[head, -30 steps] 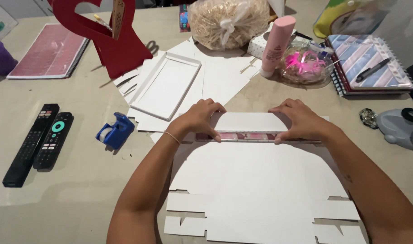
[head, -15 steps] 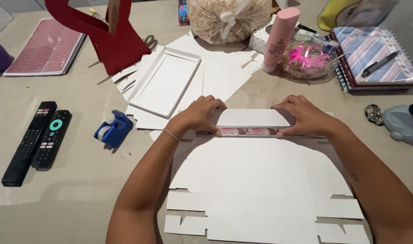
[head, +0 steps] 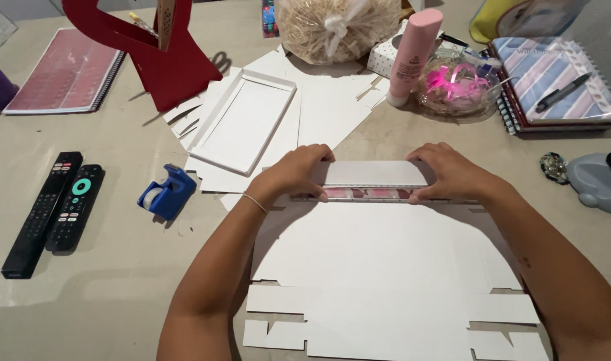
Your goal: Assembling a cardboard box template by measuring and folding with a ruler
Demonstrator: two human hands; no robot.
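Both forearms reach forward over the white card (head: 379, 267) lying flat on the desk (head: 105, 294). The left hand (head: 293, 175) and right hand (head: 451, 172), fingers curled, pinch its far flap (head: 371, 172) against a ruler (head: 369, 194).

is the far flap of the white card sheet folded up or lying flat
Folded up: the far flap is raised along a ruler, with the left hand and right hand pressing it.

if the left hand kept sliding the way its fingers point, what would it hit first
The left hand points right along the folded white flap, above the ruler. It would probably meet the right hand first, whose fingertips face it across the flap.
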